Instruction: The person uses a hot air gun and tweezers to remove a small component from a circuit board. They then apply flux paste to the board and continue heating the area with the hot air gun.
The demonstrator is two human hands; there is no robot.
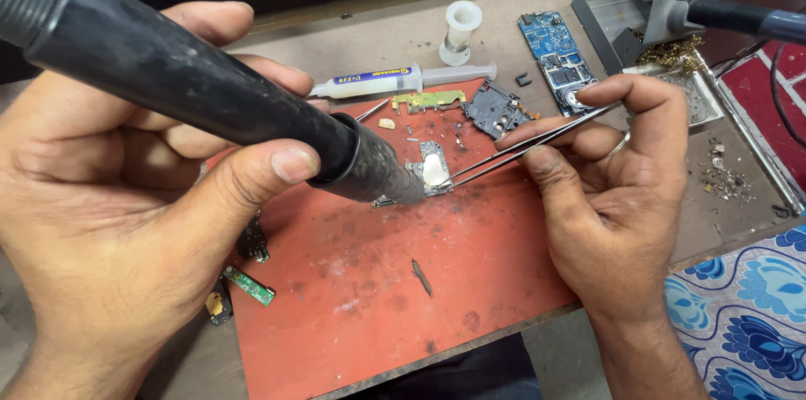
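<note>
My left hand (126, 198) grips a thick black hot-air tool (210, 89) whose metal nozzle points down at a small circuit board (432, 169) on the red work mat (395, 282). My right hand (617, 182) pinches thin metal tweezers (520, 148); their tips touch the small board's right edge. The board has a pale square part in its middle. The nozzle tip sits just left of the board, close to touching it.
A syringe of paste (395, 81), a white spool (460, 31), a blue circuit board (558, 60), a black frame part (495, 110) and a gold-green strip board (428, 99) lie behind. A grey iron stand (638, 5) sits far right. Small boards (248, 284) lie at the mat's left edge. Patterned blue cloth (747, 316) is at bottom right.
</note>
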